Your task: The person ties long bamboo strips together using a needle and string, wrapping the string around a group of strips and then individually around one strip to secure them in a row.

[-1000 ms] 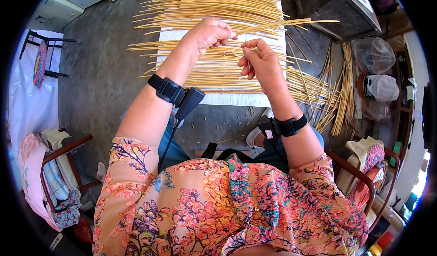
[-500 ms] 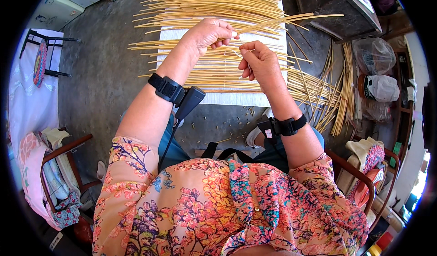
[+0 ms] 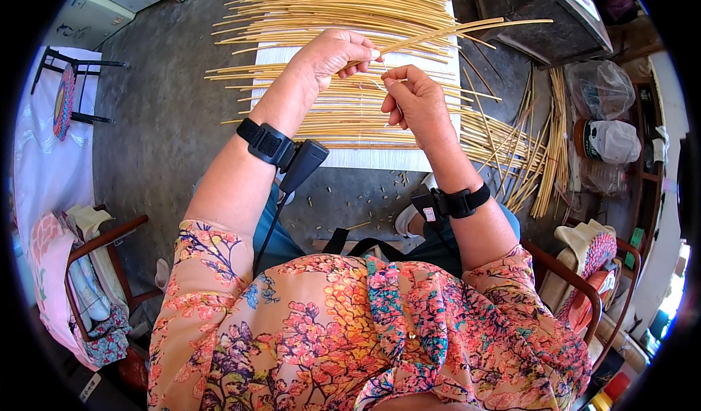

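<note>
My left hand point(image 3: 337, 52) is closed around a few thin yellow stalks point(image 3: 467, 28), which stick out to the right above the table. A thin white string point(image 3: 385, 65) runs from the stalks by my left thumb down to my right hand point(image 3: 418, 98). The right fingers are curled and pinch the string just below and right of the left hand. Beneath both hands, rows of yellow stalks point(image 3: 343, 6) lie across the white table point(image 3: 409, 160), linked by string in places. The left fingers hide part of the held stalks.
Loose stalks point(image 3: 511, 152) fan out past the table's right edge, beside an upright bundle point(image 3: 556, 133). A dark cabinet point(image 3: 540, 17) stands at the far right. Wooden armchairs point(image 3: 109, 243) flank me, and a stool point(image 3: 69, 97) is at the left. Stalk bits litter the floor.
The string now shows as a straight line between my two hands. My right hand has shifted very slightly, and the tips of the held stalks have risen a little.
</note>
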Motion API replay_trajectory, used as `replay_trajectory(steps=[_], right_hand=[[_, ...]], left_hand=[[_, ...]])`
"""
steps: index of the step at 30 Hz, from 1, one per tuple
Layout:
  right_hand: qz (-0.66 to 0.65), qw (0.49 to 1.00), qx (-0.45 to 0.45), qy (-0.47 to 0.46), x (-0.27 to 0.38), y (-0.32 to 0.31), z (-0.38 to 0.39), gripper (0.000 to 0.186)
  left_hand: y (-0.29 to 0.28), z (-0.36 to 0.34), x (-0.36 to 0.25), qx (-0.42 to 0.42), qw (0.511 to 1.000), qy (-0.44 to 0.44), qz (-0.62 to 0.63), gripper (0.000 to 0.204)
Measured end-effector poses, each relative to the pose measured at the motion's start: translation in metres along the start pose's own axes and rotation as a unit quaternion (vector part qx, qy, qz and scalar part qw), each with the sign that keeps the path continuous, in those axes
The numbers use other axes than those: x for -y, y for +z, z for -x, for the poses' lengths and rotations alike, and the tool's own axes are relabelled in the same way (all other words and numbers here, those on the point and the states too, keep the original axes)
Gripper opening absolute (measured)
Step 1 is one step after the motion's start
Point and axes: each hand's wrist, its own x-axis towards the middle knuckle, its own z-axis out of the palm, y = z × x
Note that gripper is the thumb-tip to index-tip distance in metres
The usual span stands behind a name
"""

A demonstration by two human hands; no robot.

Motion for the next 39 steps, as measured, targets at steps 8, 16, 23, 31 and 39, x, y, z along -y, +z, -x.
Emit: replay_trajectory(steps=[8,16,23,31,39], right_hand=[[-0.033,0.999,-0.015,-0.023,-0.006,0.002,-0.003,0.011],[-0.064,0.998,-0.024,-0.015,-0.008,0.003,-0.003,0.011],[-0.096,0.995,-0.018,-0.004,-0.007,0.003,-0.003,0.010],[-0.107,0.994,-0.012,0.002,-0.012,0.001,-0.005,0.008],[-0.104,0.994,-0.014,0.006,-0.011,0.004,-0.007,0.007]], left_hand=[[0.002,-0.001,0.003,-0.012,0.999,0.031,-0.034,0.016],[0.009,0.003,-0.002,-0.017,0.997,0.056,-0.044,0.013],[0.011,-0.001,-0.001,-0.022,0.993,0.091,-0.068,0.011],[0.008,-0.002,-0.001,-0.037,0.963,0.160,-0.212,0.016],[0.004,-0.003,0.003,-0.042,0.974,0.140,-0.173,0.016]])
